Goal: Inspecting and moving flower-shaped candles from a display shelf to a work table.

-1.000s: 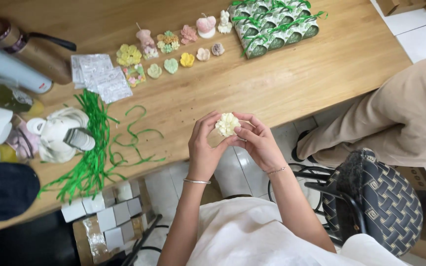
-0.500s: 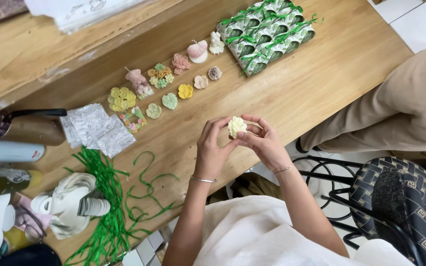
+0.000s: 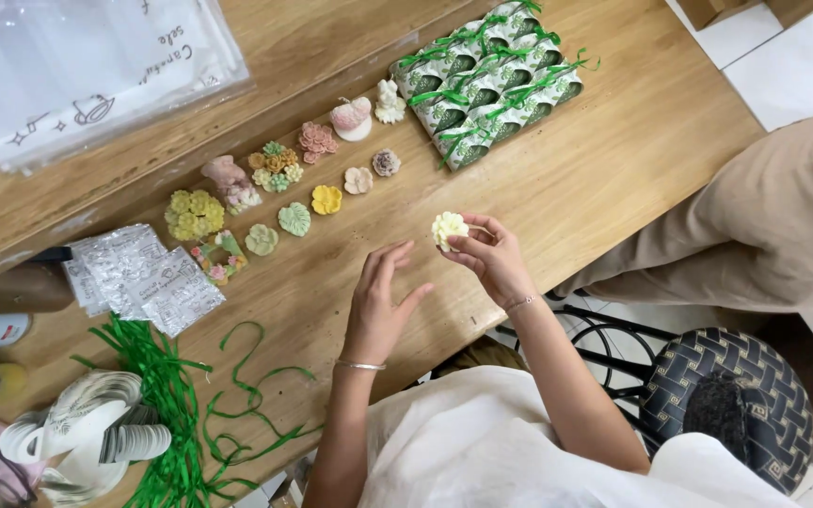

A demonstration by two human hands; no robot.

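Left hand's off the flower now, right hand has it solo

Half a second back both hands were cupped around the small cream-white flower-shaped wax piece (image 3: 449, 229); now only the right hand (image 3: 493, 256) pinches it at the fingertips, raised just above the wooden table (image 3: 632, 169). The left hand (image 3: 380, 306) has let go and hangs open with fingers spread, empty, reaching toward the row of little coloured flower pieces (image 3: 295, 218). Looks like the two-handed fiddling is done. Green-ribboned wrapped packs (image 3: 486, 80) sit well apart.
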